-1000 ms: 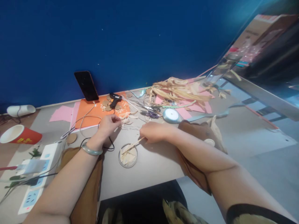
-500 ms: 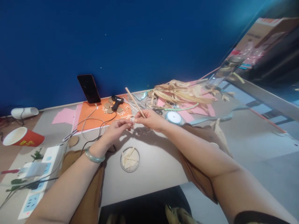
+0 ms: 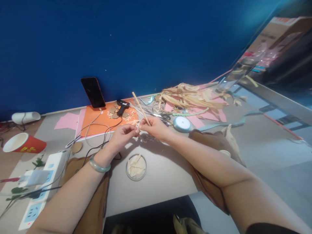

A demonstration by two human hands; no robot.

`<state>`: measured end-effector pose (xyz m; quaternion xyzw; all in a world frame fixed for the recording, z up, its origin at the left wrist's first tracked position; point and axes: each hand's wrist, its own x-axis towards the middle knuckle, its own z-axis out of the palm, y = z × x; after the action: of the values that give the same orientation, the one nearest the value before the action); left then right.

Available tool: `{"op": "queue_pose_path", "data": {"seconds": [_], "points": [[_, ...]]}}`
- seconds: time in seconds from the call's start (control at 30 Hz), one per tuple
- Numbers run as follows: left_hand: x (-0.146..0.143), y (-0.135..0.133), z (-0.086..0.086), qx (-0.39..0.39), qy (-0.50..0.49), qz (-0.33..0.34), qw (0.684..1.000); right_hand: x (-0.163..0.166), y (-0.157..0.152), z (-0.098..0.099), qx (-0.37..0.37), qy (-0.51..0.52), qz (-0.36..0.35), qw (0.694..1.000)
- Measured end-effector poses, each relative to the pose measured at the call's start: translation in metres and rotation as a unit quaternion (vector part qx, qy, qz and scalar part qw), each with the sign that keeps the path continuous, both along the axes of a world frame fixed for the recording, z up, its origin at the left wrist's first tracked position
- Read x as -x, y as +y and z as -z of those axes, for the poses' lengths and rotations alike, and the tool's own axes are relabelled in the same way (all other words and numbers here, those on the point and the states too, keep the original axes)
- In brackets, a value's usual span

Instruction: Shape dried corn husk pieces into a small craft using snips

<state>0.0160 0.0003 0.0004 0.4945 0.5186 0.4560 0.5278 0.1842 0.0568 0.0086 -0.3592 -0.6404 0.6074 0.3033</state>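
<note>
A thin wooden stick (image 3: 137, 103) slants up out of my right hand (image 3: 156, 129), whose fingers are closed around it. My left hand (image 3: 124, 134) meets the right at the fingertips, pinching something small and pale that I cannot make out. Below both hands, a round grey-rimmed dish (image 3: 126, 172) holds pale, dry husk pieces (image 3: 136, 165). Small scraps lie on the table under the right hand. Behind it are scissors (image 3: 166, 117) and a roll of pale blue ribbon (image 3: 182, 124).
Dried corn husks (image 3: 187, 97) are heaped on pink paper at the back. A black glue gun (image 3: 122, 108) rests on orange paper (image 3: 91, 125). A phone (image 3: 93, 92) leans on the blue wall. Left are a red paper cup (image 3: 34, 144), cables and a power strip (image 3: 34, 211).
Both hands remain together at the fingertips, with the right hand and stick shifted very slightly. The view has moved a little; the surrounding things stay in place.
</note>
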Motion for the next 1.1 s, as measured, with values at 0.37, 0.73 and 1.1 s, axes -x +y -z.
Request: {"op": "queue_pose_path", "data": {"seconds": [0.37, 0.73, 1.1], "points": [[0.0037, 0.0005, 0.0018, -0.037, 0.078, 0.001, 0.996, 0.0015, -0.001, 0.0029, -0.007, 0.0, 0.023, 1.0], [0.0047, 0.0004, 0.0034, -0.07, 0.139, 0.005, 0.988, 0.0001, -0.0039, -0.0004, -0.04, -0.033, 0.031, 0.998], [0.0055, 0.0012, 0.0064, -0.059, 0.114, -0.011, 0.992, 0.0009, -0.0053, 0.0014, -0.059, -0.048, 0.017, 0.997]]}}
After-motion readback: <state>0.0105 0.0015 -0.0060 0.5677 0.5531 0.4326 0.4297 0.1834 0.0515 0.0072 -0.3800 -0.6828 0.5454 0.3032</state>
